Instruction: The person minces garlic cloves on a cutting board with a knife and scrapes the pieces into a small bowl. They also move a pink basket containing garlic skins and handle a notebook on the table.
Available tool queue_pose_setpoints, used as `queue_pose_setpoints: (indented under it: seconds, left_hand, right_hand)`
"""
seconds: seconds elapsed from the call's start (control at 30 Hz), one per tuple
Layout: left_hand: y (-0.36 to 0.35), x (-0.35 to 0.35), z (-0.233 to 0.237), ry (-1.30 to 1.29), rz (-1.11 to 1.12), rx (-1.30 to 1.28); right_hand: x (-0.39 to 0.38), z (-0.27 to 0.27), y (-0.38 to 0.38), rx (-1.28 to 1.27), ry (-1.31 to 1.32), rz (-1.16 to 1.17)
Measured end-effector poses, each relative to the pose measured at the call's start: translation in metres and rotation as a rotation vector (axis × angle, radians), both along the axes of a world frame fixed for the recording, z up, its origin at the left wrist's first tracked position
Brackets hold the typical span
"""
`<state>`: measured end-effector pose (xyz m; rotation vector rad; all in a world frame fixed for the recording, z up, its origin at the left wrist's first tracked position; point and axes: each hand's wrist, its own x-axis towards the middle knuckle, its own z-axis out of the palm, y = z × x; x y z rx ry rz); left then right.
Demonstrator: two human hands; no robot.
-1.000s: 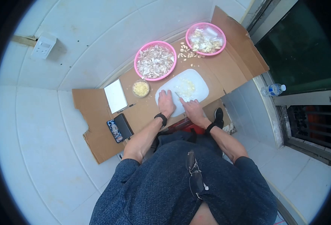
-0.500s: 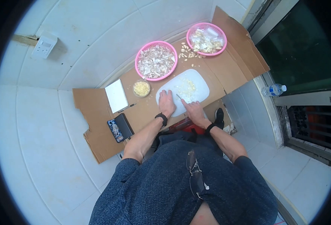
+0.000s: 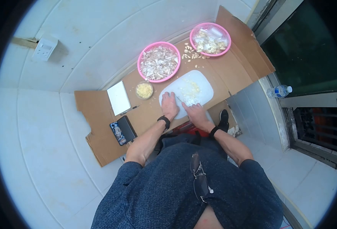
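Note:
A white cutting board [image 3: 206, 84] lies on the cardboard with finely chopped garlic [image 3: 191, 89] spread over its middle. My left hand [image 3: 169, 106] presses down on the board's left part, fingers together and bent. Whatever lies under those fingertips is hidden. My right hand [image 3: 197, 115] is closed around a knife [image 3: 179, 99], its index finger stretched forward along the tool. Only a short, thin piece of the blade shows, just right of my left fingers. To the left of the board stands a small clear bowl [image 3: 144, 91] of chopped garlic.
Behind the board are a pink basket [image 3: 139, 68] of garlic skins and another pink basket [image 3: 229, 41] with cloves and plastic bags. Loose garlic cloves [image 3: 187, 49] lie between them. A notebook [image 3: 119, 97], a pen [image 3: 129, 110] and a dark case [image 3: 127, 128] are at left.
The knife and my right hand have shifted slightly left, closer to my left fingers. My left hand stays in place on the board.

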<state>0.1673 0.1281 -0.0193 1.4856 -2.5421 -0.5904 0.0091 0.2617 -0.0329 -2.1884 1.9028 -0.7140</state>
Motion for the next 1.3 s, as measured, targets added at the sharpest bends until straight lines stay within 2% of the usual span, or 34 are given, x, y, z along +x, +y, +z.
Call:
queue_pose_setpoints:
  seconds: [0.1,0.17,0.47,0.8,0.87,1.1,1.17,1.3]
  left_hand:
    - [0.001,0.002,-0.003,-0.013,0.000,0.005]
    - [0.001,0.003,-0.006,0.013,0.011,-0.008]
    - [0.003,0.002,0.007,0.037,-0.006,-0.017]
    - [0.000,0.004,-0.002,0.014,0.015,-0.021]
    - [0.002,0.002,0.005,0.007,0.001,0.003]
    - [0.001,0.002,0.000,0.004,0.026,-0.003]
    - [0.002,0.001,0.004,-0.006,0.022,0.017]
    - [0.002,0.000,0.000,-0.027,0.016,0.019]
  right_hand:
    - [0.003,-0.006,0.001,-0.023,0.017,0.031]
    - [0.002,-0.008,0.003,0.080,0.006,0.008]
    - [-0.002,-0.014,0.005,0.051,0.002,0.001]
    - [-0.006,-0.015,-0.001,0.057,0.018,-0.024]
    - [-0.006,-0.005,0.000,-0.029,0.027,-0.053]
    - [-0.012,-0.017,-0.003,0.045,0.019,-0.071]
    - [-0.013,-0.007,-0.002,-0.057,-0.024,-0.073]
    - [-0.017,-0.024,0.000,-0.022,0.030,-0.090]
